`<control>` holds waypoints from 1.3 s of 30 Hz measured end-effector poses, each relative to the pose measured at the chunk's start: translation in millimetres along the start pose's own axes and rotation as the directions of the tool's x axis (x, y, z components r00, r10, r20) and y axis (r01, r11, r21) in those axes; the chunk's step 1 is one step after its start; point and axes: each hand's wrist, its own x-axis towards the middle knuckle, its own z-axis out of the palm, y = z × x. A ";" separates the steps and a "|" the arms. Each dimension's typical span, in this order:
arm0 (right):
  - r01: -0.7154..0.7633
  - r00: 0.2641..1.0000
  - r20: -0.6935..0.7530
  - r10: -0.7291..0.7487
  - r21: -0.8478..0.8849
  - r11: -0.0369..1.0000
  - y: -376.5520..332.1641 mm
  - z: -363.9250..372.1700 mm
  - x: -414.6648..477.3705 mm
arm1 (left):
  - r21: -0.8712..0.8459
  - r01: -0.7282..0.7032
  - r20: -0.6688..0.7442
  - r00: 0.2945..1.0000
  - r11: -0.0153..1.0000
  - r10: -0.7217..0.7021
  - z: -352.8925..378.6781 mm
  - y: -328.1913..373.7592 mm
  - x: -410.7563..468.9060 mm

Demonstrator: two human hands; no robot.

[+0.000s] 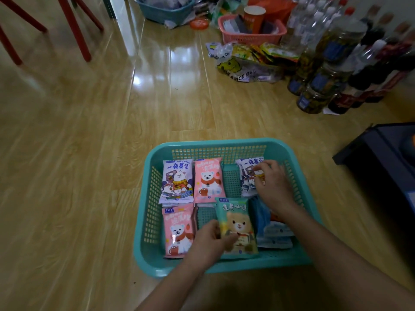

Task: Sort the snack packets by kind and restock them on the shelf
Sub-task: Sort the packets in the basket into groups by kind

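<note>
Head view: packets are lying face up in a teal basket [215, 143] that is sitting on the wooden floor [89, 153], and both hands are working inside it. The left hand [210, 242] is gripping the green packet [241, 223] by its lower left edge, thumb curling over the printed front. The packet is tilting up off the basket bottom, its body reaching up and to the right of the grip. That hold looks meant for lifting it clear, since it is the only green one showing.

The right hand [274, 185] is reaching into the far right corner, fingers curling down onto a purple-and-white packet [247, 173]. It appears to be pinching that packet near its upper right corner, with most of the packet lying to the left of the fingertips.

A second purple-and-white packet [177, 180] is lying at the far left, just beside a pink packet [208, 180]. Another pink packet [177, 230] is lying below them, and blue packets [274, 234] are lying under the right forearm.

Kinds are sitting partly mixed, so the sorting looks far from finished. No shelf is plainly showing. A dark unit [381, 153] at the right edge may be one, though I cannot tell.
</note>
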 end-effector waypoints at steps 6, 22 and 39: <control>0.119 0.989 0.089 -0.120 0.017 0.993 -8.5 4.3 -5.1 | 0.856 0.011 -0.160 0.956 0.517 0.245 -2.3 13.4 -3.4; -0.050 0.956 0.291 0.043 0.015 0.999 -62.7 54.7 5.0 | 0.511 0.109 -0.565 0.790 0.853 0.238 -96.1 19.1 70.4; -0.109 0.947 0.319 -0.046 0.451 0.886 -82.3 8.2 -5.4 | 0.071 -0.382 -0.663 0.672 0.922 0.329 -132.4 40.7 33.6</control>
